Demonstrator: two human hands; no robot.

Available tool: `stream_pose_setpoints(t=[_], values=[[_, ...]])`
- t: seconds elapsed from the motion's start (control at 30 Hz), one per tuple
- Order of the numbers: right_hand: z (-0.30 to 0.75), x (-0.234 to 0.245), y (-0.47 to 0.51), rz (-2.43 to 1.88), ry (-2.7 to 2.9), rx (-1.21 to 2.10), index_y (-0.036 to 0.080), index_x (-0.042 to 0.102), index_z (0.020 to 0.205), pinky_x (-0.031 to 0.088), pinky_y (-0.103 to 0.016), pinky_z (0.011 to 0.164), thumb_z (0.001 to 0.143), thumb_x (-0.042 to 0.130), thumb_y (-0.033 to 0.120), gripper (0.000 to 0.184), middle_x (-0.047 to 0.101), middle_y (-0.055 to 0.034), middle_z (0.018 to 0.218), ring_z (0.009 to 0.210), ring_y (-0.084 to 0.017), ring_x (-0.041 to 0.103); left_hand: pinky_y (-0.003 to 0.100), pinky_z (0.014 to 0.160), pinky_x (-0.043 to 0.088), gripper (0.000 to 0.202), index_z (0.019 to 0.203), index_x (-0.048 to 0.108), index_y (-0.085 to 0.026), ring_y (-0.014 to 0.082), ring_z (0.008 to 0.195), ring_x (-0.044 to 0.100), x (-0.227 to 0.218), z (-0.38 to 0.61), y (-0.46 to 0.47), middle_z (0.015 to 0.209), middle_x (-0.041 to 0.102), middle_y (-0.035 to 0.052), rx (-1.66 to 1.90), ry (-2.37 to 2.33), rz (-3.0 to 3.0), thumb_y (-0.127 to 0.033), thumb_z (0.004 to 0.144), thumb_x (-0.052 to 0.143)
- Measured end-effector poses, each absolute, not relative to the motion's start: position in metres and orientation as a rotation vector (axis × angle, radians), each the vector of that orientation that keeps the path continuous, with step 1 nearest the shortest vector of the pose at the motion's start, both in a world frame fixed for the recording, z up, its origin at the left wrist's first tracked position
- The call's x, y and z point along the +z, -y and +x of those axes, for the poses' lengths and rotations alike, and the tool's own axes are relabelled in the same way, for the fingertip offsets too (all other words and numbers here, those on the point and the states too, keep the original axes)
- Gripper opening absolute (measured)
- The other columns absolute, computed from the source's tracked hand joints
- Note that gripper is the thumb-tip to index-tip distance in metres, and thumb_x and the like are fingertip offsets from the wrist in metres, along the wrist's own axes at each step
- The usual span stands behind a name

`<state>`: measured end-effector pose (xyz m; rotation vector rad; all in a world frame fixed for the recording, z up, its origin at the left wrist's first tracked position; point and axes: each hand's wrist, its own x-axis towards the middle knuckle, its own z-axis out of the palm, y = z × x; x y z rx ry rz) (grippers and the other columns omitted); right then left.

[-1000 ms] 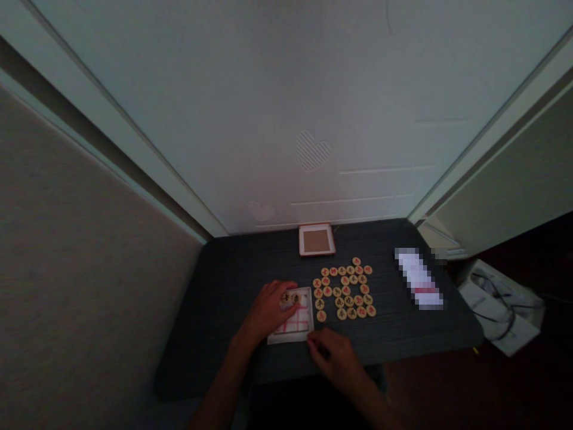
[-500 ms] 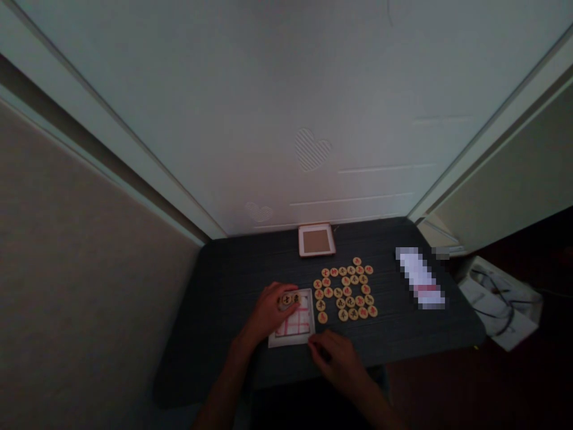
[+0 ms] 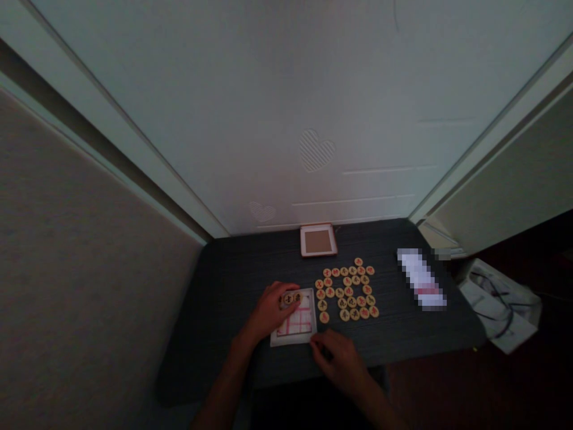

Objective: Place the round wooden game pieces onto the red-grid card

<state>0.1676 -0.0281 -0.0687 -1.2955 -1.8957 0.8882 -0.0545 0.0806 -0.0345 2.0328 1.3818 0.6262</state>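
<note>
left hand (image 3: 268, 310) lies on the tray (image 3: 301, 325), fingers (image 3: 286, 288) by two discs (image 3: 292, 298); right hand (image 3: 341, 358) at its near corner. cannot tell either grip.

A dark table (image 3: 233, 269) stands against a pale wall (image 3: 286, 89) in seemingly dim light.

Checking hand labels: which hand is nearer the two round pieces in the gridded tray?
Left. The left hand touches the round pieces; the right hand sits at the tray's near-right corner.
</note>
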Motion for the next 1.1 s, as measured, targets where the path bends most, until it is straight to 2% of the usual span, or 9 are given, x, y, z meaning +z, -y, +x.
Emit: stream_pose_setpoints(t=[0.7, 0.93, 1.1], values=[[0.166, -0.074, 0.029, -1.291, 1.922, 0.768, 0.021, 0.068, 0.095, 0.049, -0.024, 0.068, 0.097, 0.054, 0.023, 0.014, 0.068, -0.0021, 0.08, 0.07, -0.015, 0.065, 0.04, 0.099, 0.048, 0.034, 0.12, 0.066, -0.028, 0.0236, 0.108, 0.063, -0.04, -0.057, -0.082, 0.114, 0.068, 0.0042, 0.61, -1.341, 2.007, -0.028, 0.086, 0.069], [0.166, -0.07, 0.028, -1.277, 1.922, 0.756, 0.022, 0.068, 0.096, 0.049, -0.024, 0.067, 0.097, 0.055, 0.022, 0.013, 0.068, -0.0014, 0.078, 0.068, -0.015, 0.066, 0.039, 0.106, 0.045, 0.054, 0.127, 0.062, -0.028, 0.0224, 0.116, 0.06, -0.032, -0.063, -0.081, 0.124, 0.065, 0.0039, 0.604, -1.27, 1.999, -0.008, 0.077, 0.064], [0.166, -0.069, 0.028, -1.284, 1.918, 0.759, 0.021, 0.068, 0.095, 0.049, -0.024, 0.066, 0.097, 0.054, 0.023, 0.014, 0.068, -0.0016, 0.079, 0.068, -0.015, 0.066, 0.042, 0.108, 0.043, 0.047, 0.124, 0.064, -0.027, 0.0233, 0.118, 0.059, -0.03, -0.065, -0.081, 0.124, 0.067, 0.0046, 0.591, -1.27, 2.001, -0.009, 0.08, 0.061]])
